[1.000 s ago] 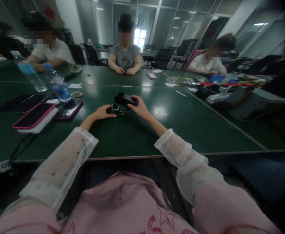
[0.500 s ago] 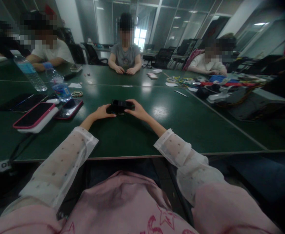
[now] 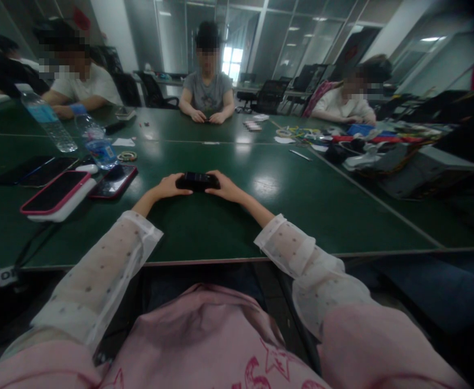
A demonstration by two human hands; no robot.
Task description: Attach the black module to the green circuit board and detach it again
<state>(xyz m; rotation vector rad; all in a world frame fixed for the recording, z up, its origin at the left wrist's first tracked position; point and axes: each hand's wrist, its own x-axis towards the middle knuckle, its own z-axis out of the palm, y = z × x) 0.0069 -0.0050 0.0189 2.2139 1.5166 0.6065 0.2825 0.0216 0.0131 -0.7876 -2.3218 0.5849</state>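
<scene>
Glass partitions [image 3: 172,40] are lining the far side of the room, and a long green worktop [image 3: 204,232] is filling the space in front of them. Around the middle of its near half, a small black casing [image 3: 197,182] is lying lengthwise from side to side, its top face showing a dark panel. The left hand [image 3: 169,187] is gripping one end, thumb pressing along the near side; the right hand [image 3: 227,189] is holding the other end in the same way — so each grip is clamping on the casing, fingers behind and thumb in front. Whether its underside is touching the surface is hard to tell. Off to the left, a phone with a pink rim [image 3: 56,193] is resting on something white, a second phone [image 3: 114,181] is lying just beside it, and two plastic bottles [image 3: 99,148] are standing behind. Over on the right, a grey metal box [image 3: 423,167] is sitting near a heap of tangled cables [image 3: 302,133]. Across the worktop, a person in a grey shirt [image 3: 208,92] is sitting with both hands close together.
</scene>
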